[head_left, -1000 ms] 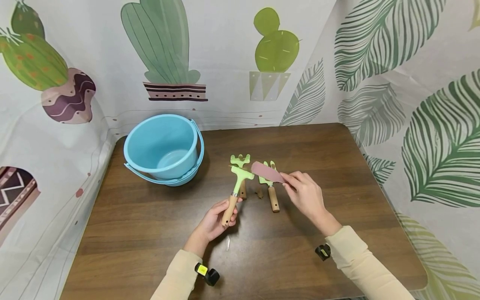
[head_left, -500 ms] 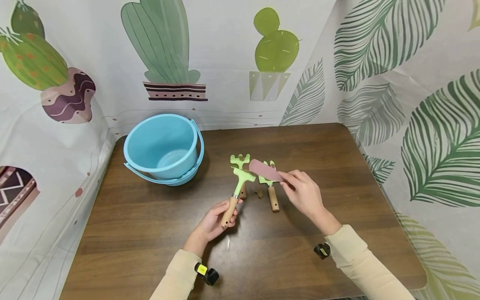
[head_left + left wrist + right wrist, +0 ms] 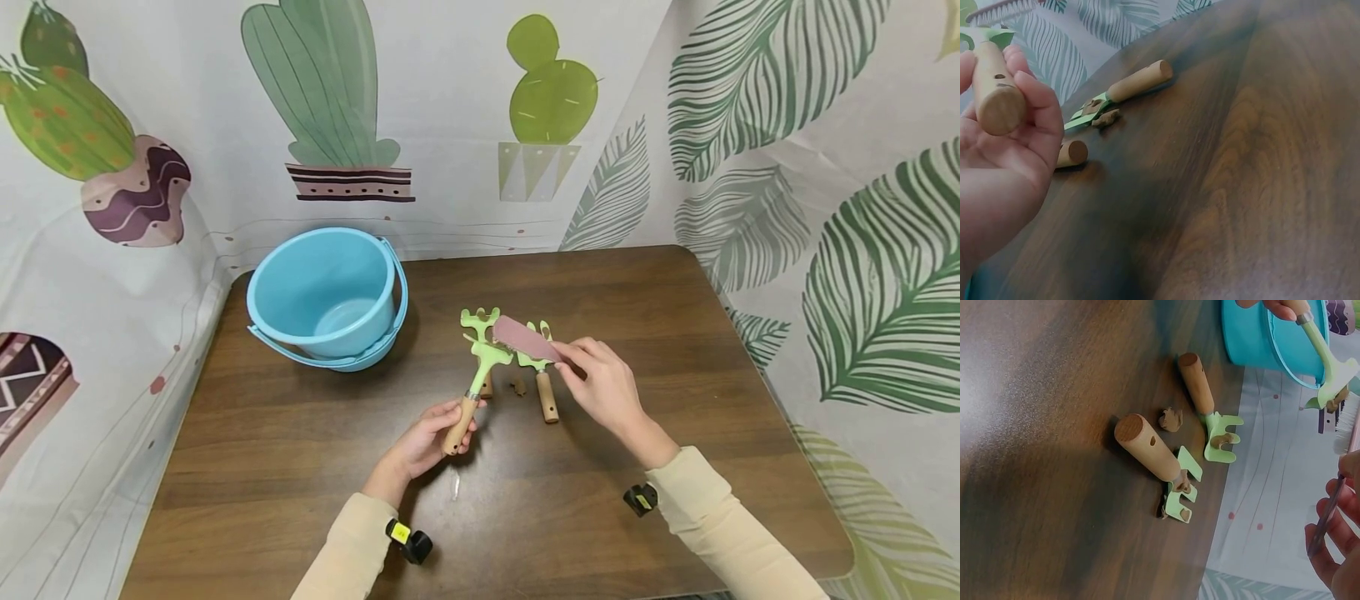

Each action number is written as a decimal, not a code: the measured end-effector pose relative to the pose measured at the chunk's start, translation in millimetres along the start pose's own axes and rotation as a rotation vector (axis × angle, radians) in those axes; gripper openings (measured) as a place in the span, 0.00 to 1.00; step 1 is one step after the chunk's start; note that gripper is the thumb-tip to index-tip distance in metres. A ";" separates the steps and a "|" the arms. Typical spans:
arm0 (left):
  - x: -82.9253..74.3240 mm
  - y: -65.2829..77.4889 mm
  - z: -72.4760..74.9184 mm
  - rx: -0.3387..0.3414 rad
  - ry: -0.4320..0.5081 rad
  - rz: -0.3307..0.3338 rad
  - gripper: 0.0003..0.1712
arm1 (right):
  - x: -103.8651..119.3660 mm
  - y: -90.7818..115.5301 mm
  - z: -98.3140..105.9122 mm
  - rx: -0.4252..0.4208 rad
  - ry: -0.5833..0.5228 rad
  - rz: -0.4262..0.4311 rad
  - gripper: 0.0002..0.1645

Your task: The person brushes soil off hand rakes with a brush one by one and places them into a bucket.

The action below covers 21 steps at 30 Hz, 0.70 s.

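Observation:
My left hand [image 3: 427, 437] grips the wooden handle of a small garden rake [image 3: 491, 354], its light green head raised above the table. Brown clay-like dirt [image 3: 1337, 400] clings to that head in the right wrist view. Between thumb and fingers, my right hand [image 3: 603, 383] holds a pink-backed brush [image 3: 522, 337]. Its pale bristles face the rake head, right at the dirt. Below both hands lie two more green tools with wooden handles, a small garden fork [image 3: 1179, 500] and another pronged tool [image 3: 480, 318], both with brown lumps on their prongs.
A light blue bucket [image 3: 258, 304] with its handle down stands at the back left of the brown wooden table [image 3: 300, 500]. One loose brown lump [image 3: 1170, 419] sits between the two lying tools. A printed cloth [image 3: 450, 167] hangs behind the table.
The brush has shifted left in small steps and now overlaps the rake head. The rake has tilted slightly to the right. The lying tools and the bucket stay put.

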<state>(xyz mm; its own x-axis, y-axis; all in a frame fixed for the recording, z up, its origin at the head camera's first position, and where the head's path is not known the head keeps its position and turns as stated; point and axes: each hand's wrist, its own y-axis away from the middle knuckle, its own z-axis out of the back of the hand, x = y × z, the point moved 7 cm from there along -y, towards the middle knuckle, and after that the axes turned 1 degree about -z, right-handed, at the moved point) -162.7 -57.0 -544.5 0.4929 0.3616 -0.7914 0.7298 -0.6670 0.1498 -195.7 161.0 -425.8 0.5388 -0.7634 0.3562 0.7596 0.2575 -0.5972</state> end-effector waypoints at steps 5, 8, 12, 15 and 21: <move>-0.3 -0.3 5.4 -0.010 -0.049 0.006 0.23 | -1.0 0.0 1.5 -0.007 -0.011 -0.006 0.18; 0.7 -0.4 9.1 -0.016 -0.081 0.015 0.26 | -0.9 -0.1 2.2 -0.008 -0.023 -0.011 0.18; 2.1 -0.5 13.5 -0.036 -0.129 0.025 0.25 | -0.7 0.0 3.0 -0.006 -0.022 -0.013 0.18; 1.9 -0.3 16.1 -0.053 -0.161 0.025 0.26 | -1.0 0.3 3.1 -0.001 -0.022 -0.015 0.18; -0.9 0.6 19.5 -0.088 -0.198 0.019 0.22 | -0.5 0.1 4.6 0.006 -0.034 -0.012 0.18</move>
<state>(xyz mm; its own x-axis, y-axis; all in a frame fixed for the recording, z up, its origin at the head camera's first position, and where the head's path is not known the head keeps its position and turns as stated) -171.9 -70.4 -555.2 0.4103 0.2085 -0.8878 0.7643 -0.6097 0.2100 -194.2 164.2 -422.8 0.5421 -0.7456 0.3876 0.7681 0.2525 -0.5884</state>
